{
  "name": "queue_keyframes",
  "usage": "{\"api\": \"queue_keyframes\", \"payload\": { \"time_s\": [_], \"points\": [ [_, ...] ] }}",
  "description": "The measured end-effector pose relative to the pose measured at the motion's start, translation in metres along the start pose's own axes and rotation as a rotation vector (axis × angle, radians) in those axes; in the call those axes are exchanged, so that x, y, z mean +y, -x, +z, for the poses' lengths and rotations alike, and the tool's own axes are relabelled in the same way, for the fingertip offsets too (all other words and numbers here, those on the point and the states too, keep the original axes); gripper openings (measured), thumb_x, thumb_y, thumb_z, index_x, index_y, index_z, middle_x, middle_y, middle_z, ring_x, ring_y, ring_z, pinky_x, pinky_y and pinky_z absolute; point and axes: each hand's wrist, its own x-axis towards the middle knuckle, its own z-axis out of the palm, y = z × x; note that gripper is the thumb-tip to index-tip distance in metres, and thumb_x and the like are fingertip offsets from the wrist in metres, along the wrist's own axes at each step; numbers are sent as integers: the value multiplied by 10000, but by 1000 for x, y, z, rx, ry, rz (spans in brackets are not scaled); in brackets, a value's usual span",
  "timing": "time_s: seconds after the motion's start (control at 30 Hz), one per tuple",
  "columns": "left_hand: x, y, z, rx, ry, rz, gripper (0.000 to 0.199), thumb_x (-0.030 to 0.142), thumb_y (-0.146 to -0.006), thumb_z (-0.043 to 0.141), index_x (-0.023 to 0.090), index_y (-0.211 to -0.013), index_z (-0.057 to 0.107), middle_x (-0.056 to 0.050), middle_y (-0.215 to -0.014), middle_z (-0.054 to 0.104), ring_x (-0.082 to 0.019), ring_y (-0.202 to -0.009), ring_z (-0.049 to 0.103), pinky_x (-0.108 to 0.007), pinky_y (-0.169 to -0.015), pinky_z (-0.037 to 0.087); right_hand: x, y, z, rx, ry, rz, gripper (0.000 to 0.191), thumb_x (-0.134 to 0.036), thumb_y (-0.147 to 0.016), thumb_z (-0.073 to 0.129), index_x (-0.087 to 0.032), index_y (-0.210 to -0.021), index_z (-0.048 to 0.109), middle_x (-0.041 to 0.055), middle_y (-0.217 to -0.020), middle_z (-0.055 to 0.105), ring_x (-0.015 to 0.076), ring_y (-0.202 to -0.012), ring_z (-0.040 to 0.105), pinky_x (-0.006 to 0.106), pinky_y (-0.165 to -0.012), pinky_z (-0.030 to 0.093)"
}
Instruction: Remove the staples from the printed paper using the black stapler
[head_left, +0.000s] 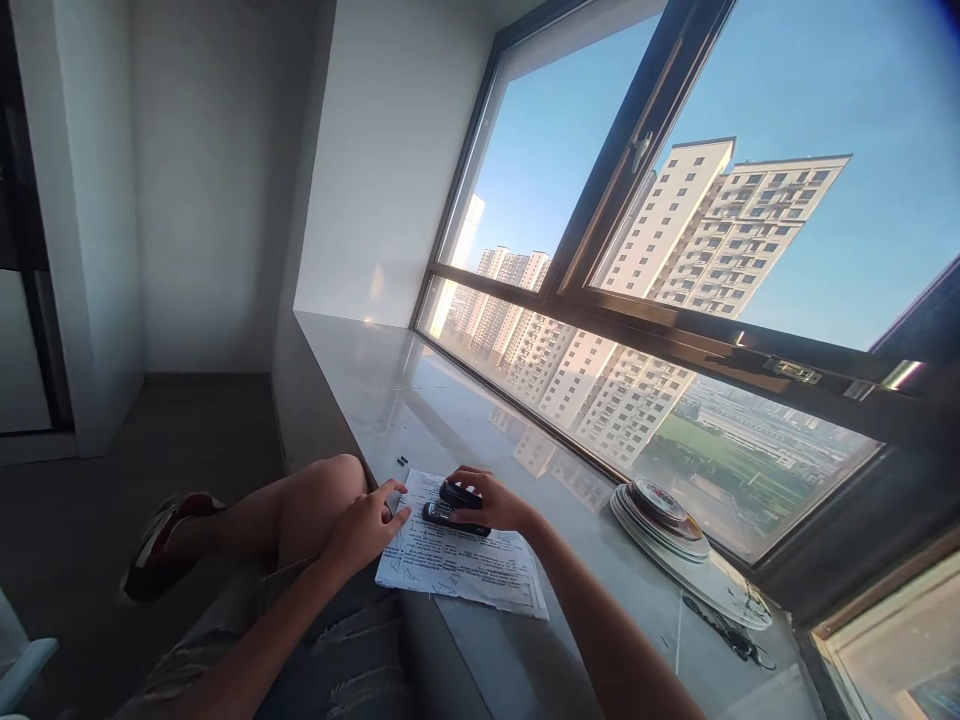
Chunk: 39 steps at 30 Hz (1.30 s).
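Note:
My right hand (484, 500) is closed around a black stapler (438, 512), which lies low over a stack of printed paper (469, 572). The stapler's upper and lower parts look spread apart, with my fingers over the top part. At the paper's left edge is my left hand (367, 525), its fingers stretched toward the stapler and apart; nothing shows in it. The sheets carry dense print and some handwritten marks, and lie on the grey windowsill. Just beyond the paper's far corner are small dark pieces (403, 461), too small to name surely.
On the polished sill (442, 410), a stack of plates (660, 530) stands to the right by the window. A dark cord-like item (724, 632) lies near it. The window frame (630, 325) borders the sill; my bent knee (341, 485) is against its near edge.

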Motion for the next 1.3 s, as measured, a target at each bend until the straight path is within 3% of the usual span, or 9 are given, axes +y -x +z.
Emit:
{"api": "queue_keyframes", "payload": {
  "time_s": [0.13, 0.3, 0.4, 0.53, 0.77, 1.0, 1.17, 1.3],
  "points": [
    [3, 1, -5, -40, 80, -12, 382, 462, -920, 497, 234, -1208, 599, 31, -527, 571, -189, -495, 558, -262, -495, 270, 7, 23, -4, 69, 83, 113, 335, -505, -837, 705, -198, -962, 660, -31, -759, 584, 135, -692, 497, 256, -664, 412],
    [5, 4, -11, -65, 221, -30, 386, 452, -870, 537, 235, -1180, 616, 8, -593, 619, -196, -547, 597, -256, -506, 328, 44, 77, -51, 263, -78, 298, 267, -424, -796, 714, -183, -854, 615, -18, -772, 565, 169, -774, 541, 278, -709, 448],
    [5, 4, -13, -79, 269, -54, 398, 468, -846, 552, 241, -1164, 624, 11, -589, 609, -189, -515, 579, -254, -480, 328, 57, 111, -77, 252, -86, 359, 281, -404, -747, 740, -186, -913, 677, 15, -865, 637, 214, -872, 594, 330, -814, 489],
    [7, 3, -16, -129, 291, -98, 461, 549, -811, 588, 248, -1158, 629, 23, -559, 587, -193, -479, 570, -251, -436, 317, 59, 136, -90, 106, -107, 415, 364, -421, -708, 771, -191, -989, 745, 34, -921, 691, 238, -900, 633, 352, -856, 511],
    [7, 0, -16, -141, 356, -94, 533, 632, -736, 676, 235, -1092, 660, -5, -609, 663, -219, -515, 632, -251, -429, 393, 46, 131, -95, -112, -201, 354, 378, -402, -719, 785, -204, -1041, 782, 45, -1051, 716, 208, -912, 658, 300, -831, 525],
    [5, 1, -16, -200, 305, -93, 590, 684, -808, 607, 223, -1174, 639, -66, -826, 756, -285, -770, 728, -276, -519, 507, 45, 121, -89, -184, -186, 327, 412, -369, -732, 777, -178, -1098, 773, 26, -932, 737, 186, -839, 658, 286, -779, 528],
    [5, 2, -15, -159, 280, -62, 569, 665, -855, 576, 204, -1180, 652, -53, -820, 735, -266, -768, 718, -265, -505, 503, 37, 111, -82, -183, -166, 226, 397, -404, -736, 780, -187, -1068, 782, 13, -927, 737, 177, -832, 657, 285, -783, 524],
    [4, 2, -15, -163, 332, -77, 591, 666, -840, 602, 193, -1189, 656, -72, -886, 757, -291, -828, 731, -283, -534, 547, 31, 105, -77, -170, -170, 212, 462, -528, -778, 751, -169, -1069, 764, 31, -941, 717, 173, -832, 630, 270, -760, 498]
  ]
}}
